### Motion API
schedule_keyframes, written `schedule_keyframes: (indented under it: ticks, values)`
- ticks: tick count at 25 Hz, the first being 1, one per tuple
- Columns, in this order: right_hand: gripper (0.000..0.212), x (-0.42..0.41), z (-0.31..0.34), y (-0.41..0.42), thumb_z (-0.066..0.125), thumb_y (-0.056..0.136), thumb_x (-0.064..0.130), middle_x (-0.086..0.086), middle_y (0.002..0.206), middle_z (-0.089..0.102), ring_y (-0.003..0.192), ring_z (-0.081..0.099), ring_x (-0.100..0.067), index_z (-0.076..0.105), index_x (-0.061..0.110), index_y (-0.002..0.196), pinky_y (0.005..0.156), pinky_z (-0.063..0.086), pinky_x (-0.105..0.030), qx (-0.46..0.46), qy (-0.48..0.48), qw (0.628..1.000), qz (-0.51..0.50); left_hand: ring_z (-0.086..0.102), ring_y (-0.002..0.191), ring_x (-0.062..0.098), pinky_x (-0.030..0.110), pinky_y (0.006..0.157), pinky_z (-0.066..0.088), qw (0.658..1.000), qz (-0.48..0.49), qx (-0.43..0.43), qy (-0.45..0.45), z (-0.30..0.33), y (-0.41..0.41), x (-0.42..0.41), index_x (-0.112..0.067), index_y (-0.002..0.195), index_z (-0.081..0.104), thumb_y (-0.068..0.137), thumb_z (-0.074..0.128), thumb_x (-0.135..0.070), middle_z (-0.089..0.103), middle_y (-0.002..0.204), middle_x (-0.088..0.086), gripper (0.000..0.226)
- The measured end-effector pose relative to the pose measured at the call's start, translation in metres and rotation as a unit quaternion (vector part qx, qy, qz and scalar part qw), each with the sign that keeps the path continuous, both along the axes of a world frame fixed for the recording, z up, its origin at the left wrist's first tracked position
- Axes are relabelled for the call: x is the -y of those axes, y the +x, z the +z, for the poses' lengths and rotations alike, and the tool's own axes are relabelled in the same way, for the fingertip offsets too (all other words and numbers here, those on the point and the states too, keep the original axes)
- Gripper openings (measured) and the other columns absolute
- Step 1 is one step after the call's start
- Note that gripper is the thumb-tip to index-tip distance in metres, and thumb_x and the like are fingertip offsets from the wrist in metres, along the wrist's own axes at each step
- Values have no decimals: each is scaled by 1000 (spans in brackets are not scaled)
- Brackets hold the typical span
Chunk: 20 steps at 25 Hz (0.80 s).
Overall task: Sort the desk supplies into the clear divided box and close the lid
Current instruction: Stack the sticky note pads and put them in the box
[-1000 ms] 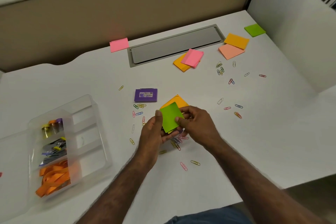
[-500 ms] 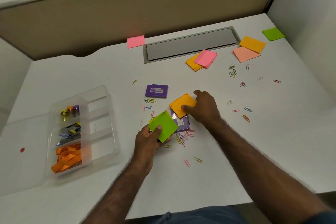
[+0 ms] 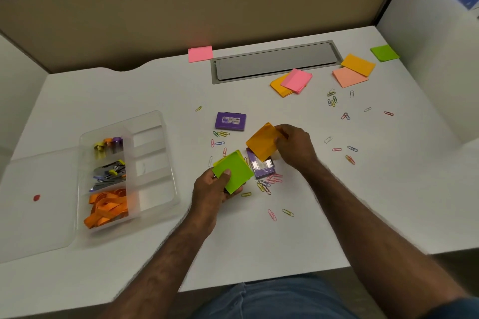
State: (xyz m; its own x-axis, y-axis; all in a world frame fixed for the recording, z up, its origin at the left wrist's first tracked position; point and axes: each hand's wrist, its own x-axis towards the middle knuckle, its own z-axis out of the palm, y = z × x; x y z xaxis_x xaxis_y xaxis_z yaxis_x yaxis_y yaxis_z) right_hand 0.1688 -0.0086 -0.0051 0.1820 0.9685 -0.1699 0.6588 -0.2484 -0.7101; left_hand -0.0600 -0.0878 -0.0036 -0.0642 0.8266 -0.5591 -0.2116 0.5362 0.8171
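Note:
My left hand [image 3: 212, 188] holds a green sticky-note pad [image 3: 233, 172] with a yellow one under it, just above the desk. Gripping an orange sticky-note pad [image 3: 263, 141], my right hand [image 3: 295, 146] has it raised over a purple box [image 3: 260, 167] lying on the desk. The clear divided box [image 3: 153, 160] stands open at the left, its lid [image 3: 33, 204] flat beside it; three left compartments hold small coloured items, binder clips and orange bands. More note pads lie at the back: pink [image 3: 200, 53], pink on orange [image 3: 295, 81], salmon [image 3: 348, 77], orange [image 3: 358, 64], green [image 3: 384, 53].
A second purple box [image 3: 230, 120] lies at mid-desk. Several coloured paper clips [image 3: 267, 182] are scattered around both hands and to the right. A grey cable hatch [image 3: 274, 61] is set into the desk's back. Partition walls close the back and right side.
My hands have parted: the left kept the green pad and moved left, while the right reached over, took the orange pad and lifted it off the purple box.

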Motion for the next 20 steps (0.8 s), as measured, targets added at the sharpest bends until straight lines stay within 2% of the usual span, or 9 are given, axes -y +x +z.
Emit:
schedule_keyframes:
  ticks: [2, 4, 6, 8, 11, 14, 16, 20]
  values:
    - [36, 17, 15, 2, 53, 101, 8, -13, 134, 66, 122, 61, -32, 62, 9, 136, 104, 51, -44, -63, 11, 998, -13, 73, 108, 38, 48, 88, 62, 1000, -7, 0, 7, 2, -2, 1, -11, 137, 59, 102, 62, -16, 70, 126, 15, 36]
    - [37, 35, 30, 5, 53, 103, 8, -12, 136, 64, 122, 60, -31, 61, 10, 139, 102, 53, -49, -126, 22, 992, -12, 73, 108, 38, 49, 88, 62, 1000, -17, 3, 12, 4, -3, 3, -10, 137, 59, 102, 62, -15, 70, 126, 16, 36]
    - [37, 52, 46, 9, 53, 104, 9, -8, 137, 61, 117, 59, -28, 60, 13, 141, 89, 56, -42, -162, 25, 986, 15, 74, 104, 35, 50, 88, 62, 999, -38, -5, 14, 6, -3, 4, -11, 135, 60, 101, 63, -16, 70, 125, 15, 35]
    - [36, 66, 61, 10, 53, 105, 13, -5, 137, 59, 110, 57, -23, 59, 16, 141, 75, 52, -29, -171, 9, 983, 65, 75, 100, 30, 50, 87, 63, 996, -80, -19, 17, 10, 1, 5, -14, 133, 61, 101, 63, -19, 70, 127, 11, 32]
    - [37, 83, 72, 7, 56, 105, 21, -1, 142, 56, 115, 53, -17, 59, 23, 142, 85, 46, -28, -87, -19, 988, 126, 68, 114, 30, 51, 88, 63, 987, -156, -44, 21, 17, 14, 7, -24, 136, 54, 103, 60, -25, 60, 138, 6, 34]
    - [37, 97, 76, 3, 61, 103, 29, 0, 147, 55, 120, 54, -20, 60, 26, 139, 92, 47, -33, -5, -31, 994, 107, 61, 122, 32, 56, 92, 60, 978, -194, -64, 38, 21, 33, 12, -21, 146, 47, 103, 57, -33, 55, 142, 8, 45]
    - [37, 104, 77, 5, 63, 101, 31, -1, 145, 57, 122, 56, -22, 61, 26, 137, 92, 48, -33, 10, -21, 996, 84, 59, 125, 33, 58, 96, 57, 969, -225, -80, 57, 21, 45, 16, -20, 148, 46, 102, 57, -37, 54, 144, 9, 50]
    - [34, 112, 73, 12, 66, 98, 33, 0, 136, 63, 110, 58, -17, 64, 26, 131, 85, 48, -29, 9, 6, 999, 45, 60, 123, 35, 57, 95, 58, 956, -268, -95, 76, 21, 63, 20, -17, 148, 47, 100, 62, -34, 57, 143, 11, 53]
